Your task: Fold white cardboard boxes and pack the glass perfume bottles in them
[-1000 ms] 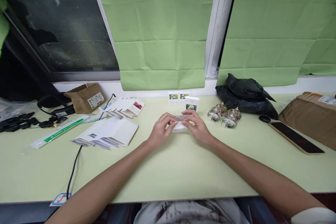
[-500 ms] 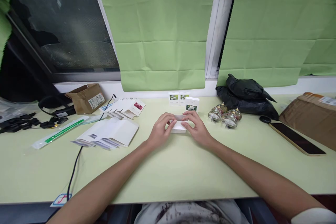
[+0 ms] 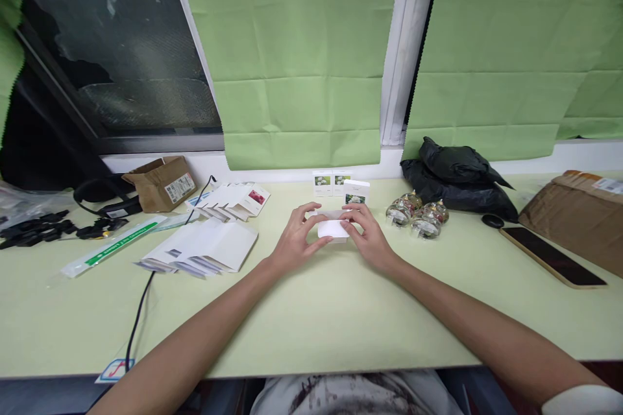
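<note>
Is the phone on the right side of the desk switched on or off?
Off, as far as can be seen: the phone lies flat on the desk, screen up, and the screen is dark.

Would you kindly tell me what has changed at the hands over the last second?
The left hand has opened its fingers over the small white box, whose white flap now faces up; the right hand keeps its hold. The three upright boxes and glass jars stayed put.
</note>
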`<state>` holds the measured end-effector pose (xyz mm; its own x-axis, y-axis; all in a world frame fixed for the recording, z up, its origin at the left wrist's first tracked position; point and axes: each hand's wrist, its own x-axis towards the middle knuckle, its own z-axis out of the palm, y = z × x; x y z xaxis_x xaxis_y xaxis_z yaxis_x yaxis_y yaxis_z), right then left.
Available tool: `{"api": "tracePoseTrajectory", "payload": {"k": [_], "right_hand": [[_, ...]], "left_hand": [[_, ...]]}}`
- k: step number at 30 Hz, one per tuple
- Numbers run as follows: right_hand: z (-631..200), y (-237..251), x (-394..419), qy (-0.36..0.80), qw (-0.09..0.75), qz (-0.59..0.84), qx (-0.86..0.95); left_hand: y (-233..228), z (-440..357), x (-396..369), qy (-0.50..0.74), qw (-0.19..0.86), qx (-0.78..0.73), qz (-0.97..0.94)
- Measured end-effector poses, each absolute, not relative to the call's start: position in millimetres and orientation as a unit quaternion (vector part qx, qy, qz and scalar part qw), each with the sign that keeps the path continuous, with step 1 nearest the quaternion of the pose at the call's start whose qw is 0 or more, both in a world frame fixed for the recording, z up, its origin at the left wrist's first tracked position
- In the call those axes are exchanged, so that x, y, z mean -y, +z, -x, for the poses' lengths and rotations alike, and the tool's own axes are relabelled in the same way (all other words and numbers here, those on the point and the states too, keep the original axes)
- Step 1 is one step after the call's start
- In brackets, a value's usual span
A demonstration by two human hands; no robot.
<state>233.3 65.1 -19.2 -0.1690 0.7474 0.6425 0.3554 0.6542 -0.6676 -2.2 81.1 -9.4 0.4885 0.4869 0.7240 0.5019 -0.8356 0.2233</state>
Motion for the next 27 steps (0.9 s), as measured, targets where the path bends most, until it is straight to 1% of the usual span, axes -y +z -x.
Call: {"api": "tracePoseTrajectory", "payload": {"k": [9, 15, 27], "right_hand": [[-233.3, -18.1, -57.6, 0.193, 0.502, 0.362, 0.761], [-235.6, -22.6, -64.0, 0.178, 0.492, 0.366, 0.770], [-236.1, -22.8, -65.6, 0.146, 0.493, 0.352, 0.782]], "left_hand": [[-11.6, -1.4, -81.3, -0.453, -0.008, 0.284, 0.845], [-14.6, -1.4, -85.0, -0.461, -0.021, 0.282, 0.841], [-14.4, -3.0, -83.9, -0.469, -0.046, 0.283, 0.835]]}}
